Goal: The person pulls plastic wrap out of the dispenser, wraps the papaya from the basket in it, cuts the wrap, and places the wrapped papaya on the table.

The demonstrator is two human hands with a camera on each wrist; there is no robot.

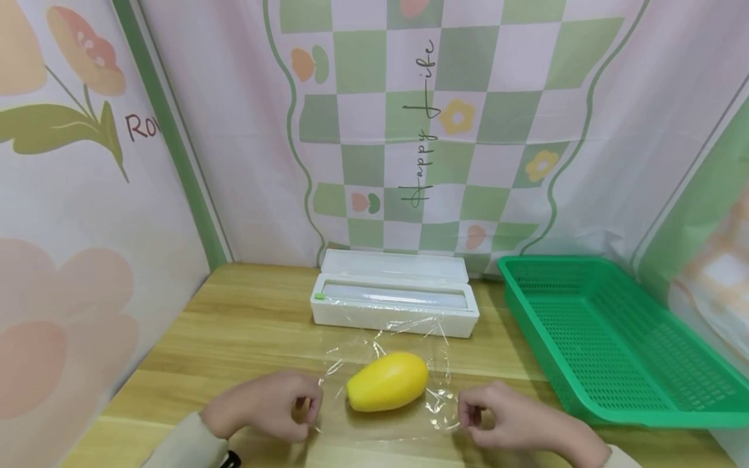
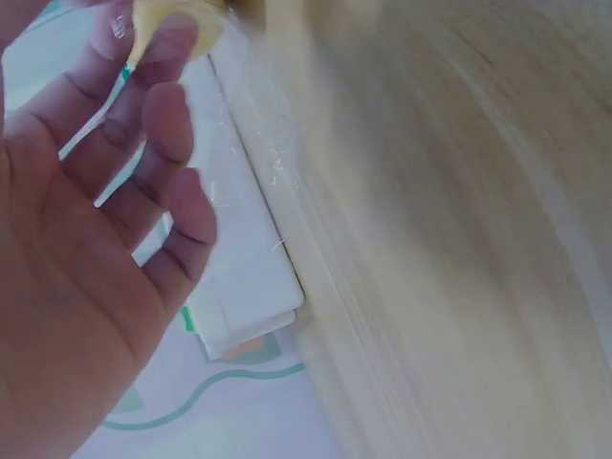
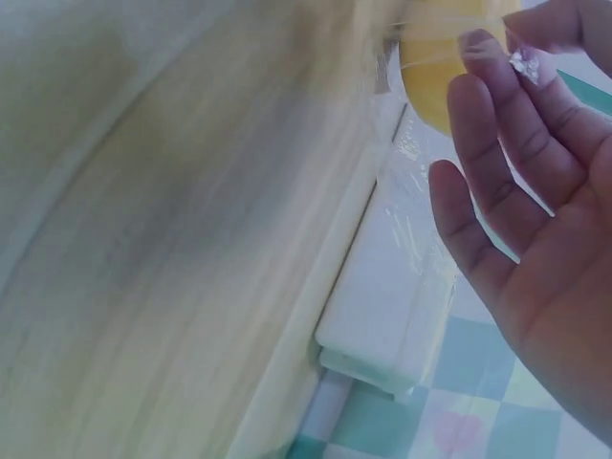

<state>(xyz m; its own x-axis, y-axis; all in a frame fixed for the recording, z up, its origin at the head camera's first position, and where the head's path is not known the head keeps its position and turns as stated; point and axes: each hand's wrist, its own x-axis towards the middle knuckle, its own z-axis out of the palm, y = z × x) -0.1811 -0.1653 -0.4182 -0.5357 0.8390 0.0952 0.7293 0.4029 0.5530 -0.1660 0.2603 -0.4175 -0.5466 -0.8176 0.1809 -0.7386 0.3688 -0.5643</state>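
Note:
A clear sheet of plastic wrap (image 1: 409,426) stretches from the white wrap dispenser box (image 1: 394,318) toward the front of the table. In the head view a yellow papaya-shaped fruit (image 1: 389,382) lies in the middle of the sheet's area, its narrow end to the left. My left hand (image 1: 275,406) pinches the sheet's front left corner between thumb and index finger. Opposite it, my right hand (image 1: 509,416) pinches the front right corner; bunched film shows at those fingertips in the right wrist view. The other fingers of both hands are loosely bent in the wrist views.
The dispenser's lid (image 1: 394,266) stands raised against the patterned curtain (image 1: 433,130), with a film roll inside and a green slider at its left end. A green perforated basket (image 1: 620,344) occupies the right side of the wooden table (image 1: 234,325).

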